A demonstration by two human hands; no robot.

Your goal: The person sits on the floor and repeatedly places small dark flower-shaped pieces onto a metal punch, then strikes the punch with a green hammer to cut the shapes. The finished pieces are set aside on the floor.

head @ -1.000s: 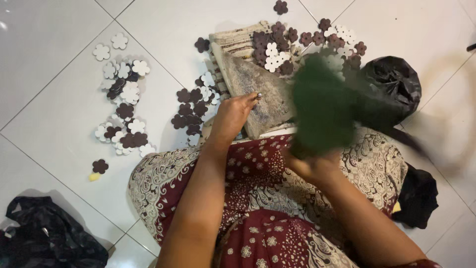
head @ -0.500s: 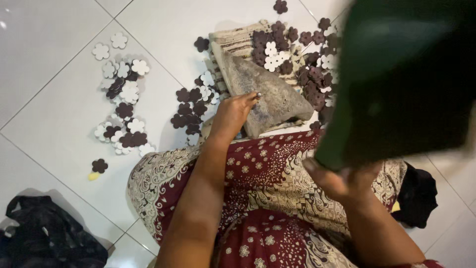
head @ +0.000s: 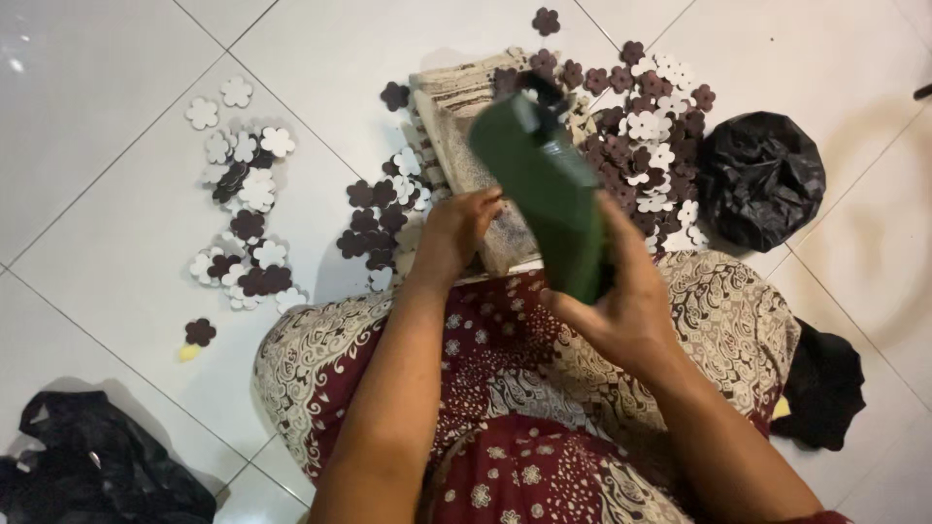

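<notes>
Bottle: dark green bottle (head: 553, 199), motion-blurred, tilting over the cloth pad (head: 466, 126), nozzle end toward it.
R hand: right hand (head: 621, 311) wrapping its lower body, grip pressing round it.
L hand: left hand (head: 461, 228) resting fingers-down on pad's near edge, pinching nothing.
Handling: prob. light, stiff plastic, smooth; hold mid-body.
Around pad: brown & white flower cutouts (head: 646, 126) lying on floor.

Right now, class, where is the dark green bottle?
In the head view the dark green bottle is right of centre, tilted in the right hand, above the folded cloth that the left hand touches.

Cloth-covered board (head: 466, 126) lay on the floor before the lap, flower cutouts (head: 243, 194) scattered left, more cutouts (head: 650, 126) right, plastic bag (head: 762, 180) farther right.
</notes>
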